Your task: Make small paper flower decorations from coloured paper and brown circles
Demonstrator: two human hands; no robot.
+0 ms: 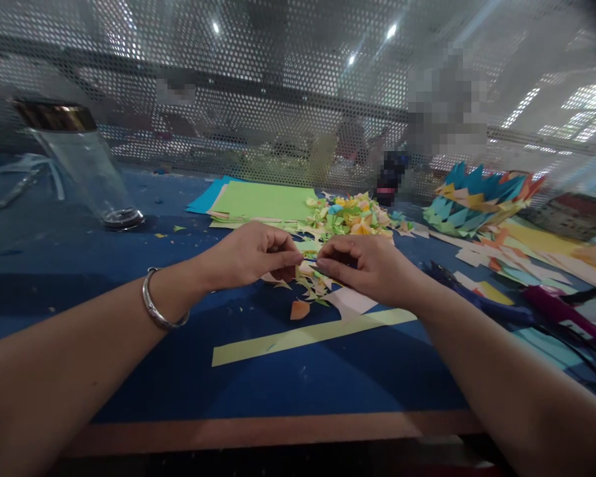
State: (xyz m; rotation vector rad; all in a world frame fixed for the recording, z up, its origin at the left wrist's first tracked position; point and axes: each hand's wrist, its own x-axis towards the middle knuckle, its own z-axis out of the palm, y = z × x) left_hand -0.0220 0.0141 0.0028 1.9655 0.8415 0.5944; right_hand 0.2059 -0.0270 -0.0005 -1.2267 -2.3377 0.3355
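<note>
My left hand [265,254], with a silver bangle on its wrist, is closed in a pinch at the middle of the table. Facing it, my right hand [360,262] is pinched too, its fingertips a short gap from the left ones. What the fingertips hold is too small to make out against the paper scraps behind. Below and around them lie cut scraps, among them an orange piece [300,310] and a pale pink piece [352,302]. A long pale yellow-green paper strip [278,341] lies flat nearer the front, passing toward my right forearm.
Behind my hands are green paper sheets [268,201] and a heap of folded paper pieces [360,213]. A glass bottle [87,169] stands left. At right are a pointed paper crown shape [469,199], dark-blue-handled pliers [481,301] and a magenta tool [566,311]. Perforated metal mesh [278,79] closes the back.
</note>
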